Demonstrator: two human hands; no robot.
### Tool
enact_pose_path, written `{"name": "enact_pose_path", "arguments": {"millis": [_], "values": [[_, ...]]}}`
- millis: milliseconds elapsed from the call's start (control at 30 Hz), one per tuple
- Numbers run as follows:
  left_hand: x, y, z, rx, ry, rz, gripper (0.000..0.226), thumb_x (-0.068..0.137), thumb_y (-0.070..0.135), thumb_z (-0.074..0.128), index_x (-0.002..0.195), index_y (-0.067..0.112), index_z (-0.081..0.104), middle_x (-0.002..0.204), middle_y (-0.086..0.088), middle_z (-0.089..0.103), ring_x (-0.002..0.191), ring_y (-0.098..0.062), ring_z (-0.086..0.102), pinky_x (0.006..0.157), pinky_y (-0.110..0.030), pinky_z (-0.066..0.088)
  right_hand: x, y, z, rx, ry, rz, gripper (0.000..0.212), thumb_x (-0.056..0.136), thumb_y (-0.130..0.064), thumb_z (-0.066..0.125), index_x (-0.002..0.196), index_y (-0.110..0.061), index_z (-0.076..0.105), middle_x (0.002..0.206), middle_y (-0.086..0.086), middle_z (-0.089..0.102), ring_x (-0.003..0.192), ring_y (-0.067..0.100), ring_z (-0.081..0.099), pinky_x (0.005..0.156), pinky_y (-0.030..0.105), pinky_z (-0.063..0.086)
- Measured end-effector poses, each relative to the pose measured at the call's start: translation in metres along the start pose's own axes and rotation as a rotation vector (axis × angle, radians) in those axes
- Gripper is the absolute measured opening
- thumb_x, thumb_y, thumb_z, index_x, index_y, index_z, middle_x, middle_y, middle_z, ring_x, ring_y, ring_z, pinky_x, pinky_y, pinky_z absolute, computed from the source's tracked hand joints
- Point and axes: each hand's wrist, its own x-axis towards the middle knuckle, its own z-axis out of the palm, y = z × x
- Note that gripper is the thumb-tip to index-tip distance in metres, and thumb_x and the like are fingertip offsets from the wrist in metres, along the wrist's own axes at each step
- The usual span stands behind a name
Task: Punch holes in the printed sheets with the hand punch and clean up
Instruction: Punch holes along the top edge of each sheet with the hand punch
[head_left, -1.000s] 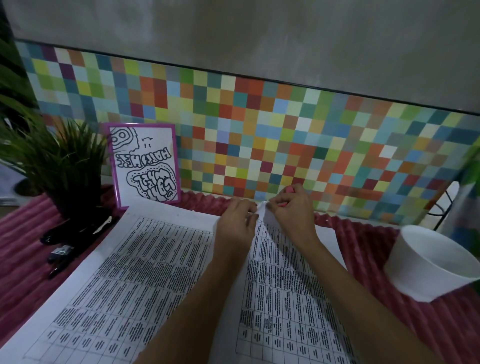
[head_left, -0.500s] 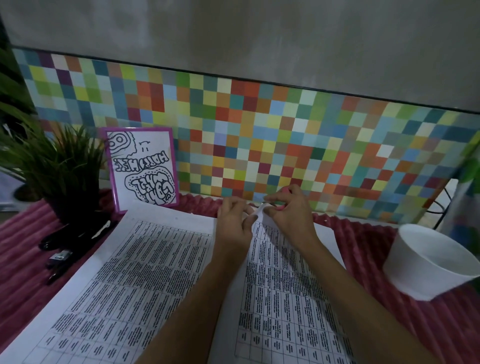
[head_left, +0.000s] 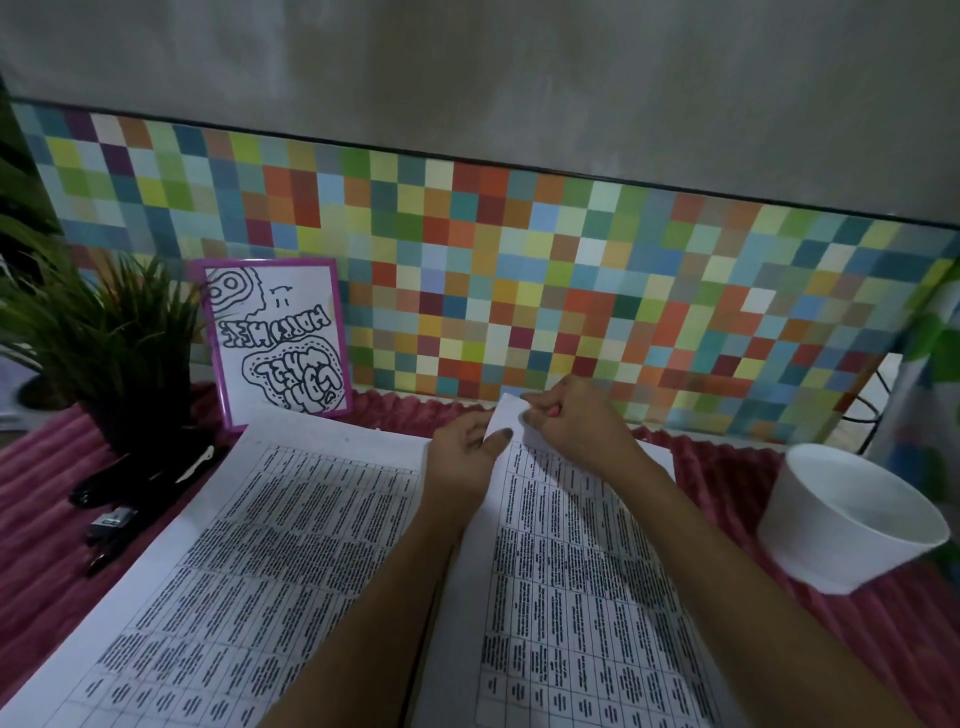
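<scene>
L hand (head_left: 461, 446) & R hand (head_left: 577, 422) fwd, both pinching sheet (head_left: 563, 597).

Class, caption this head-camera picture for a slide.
Left hand and right hand pinch the top corner of a printed sheet.

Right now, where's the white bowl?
Head view, right side: the white bowl sits on the pink mat, just right of the printed sheets.

The top corner of the right sheet (head_left: 561, 571) has been lifted toward the tiled wall (head_left: 519, 270), so a white flap is now seen standing between the hands. The left hand (head_left: 460, 454) has been drawn slightly back from the wall, and its thumb laid over the flap's edge. The right hand (head_left: 576, 423), earlier met by the left at the fingertips, has been parted from it and pinches the flap's top.
</scene>
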Motion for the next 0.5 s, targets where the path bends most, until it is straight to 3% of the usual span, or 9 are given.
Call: {"name": "enact_pose_path", "arguments": {"millis": [100,200,267,333,500], "values": [[0.002,-0.002,0.0,-0.017,0.016,-0.026,0.02,0.091,0.001,0.062,0.107,0.01,0.068,0.102,-0.004,0.074,0.1,-0.018,0.069,0.096,-0.041,0.053,-0.001,0.001,0.001,-0.097,0.008,-0.002,0.029,0.091,-0.031,0.064,0.103,-0.005,0.069,0.096,0.008,0.061,0.081,0.02,0.059,0.072,0.029,0.043],[0.001,-0.002,-0.001,-0.013,0.001,-0.022,0.023,0.093,0.002,0.058,0.114,0.009,0.065,0.106,-0.004,0.073,0.103,-0.02,0.068,0.098,-0.044,0.051,-0.002,0.0,0.003,-0.135,-0.037,-0.037,0.028,0.091,-0.023,0.062,0.064,-0.013,0.06,0.069,0.0,0.051,0.061,0.014,0.05,0.062,0.027,0.041],[0.0,-0.003,0.0,0.029,-0.014,-0.002,0.022,0.094,0.004,0.056,0.114,0.011,0.063,0.107,-0.005,0.072,0.103,-0.022,0.067,0.097,-0.047,0.051,0.0,0.001,0.002,-0.076,-0.02,-0.004,0.019,0.089,-0.019,0.063,0.075,-0.013,0.074,0.075,0.0,0.066,0.058,0.011,0.052,0.061,0.024,0.042],[-0.002,-0.002,0.002,0.101,-0.02,0.034,0.018,0.095,0.009,0.054,0.109,0.017,0.062,0.102,-0.003,0.07,0.099,-0.022,0.066,0.092,-0.047,0.053,0.004,0.001,0.0,-0.095,0.059,0.011,0.017,0.088,-0.017,0.064,0.089,-0.008,0.078,0.092,0.009,0.072,0.07,0.019,0.063,0.065,0.027,0.048],[0.0,0.005,0.001,0.046,-0.013,-0.043,0.015,0.093,0.015,0.061,0.108,0.016,0.061,0.103,0.001,0.07,0.1,-0.021,0.065,0.091,-0.036,0.052,0.012,-0.001,-0.004,0.022,0.05,0.115,0.012,0.084,-0.01,0.065,0.079,-0.003,0.074,0.086,0.01,0.071,0.08,0.024,0.065,0.076,0.036,0.054]]}}
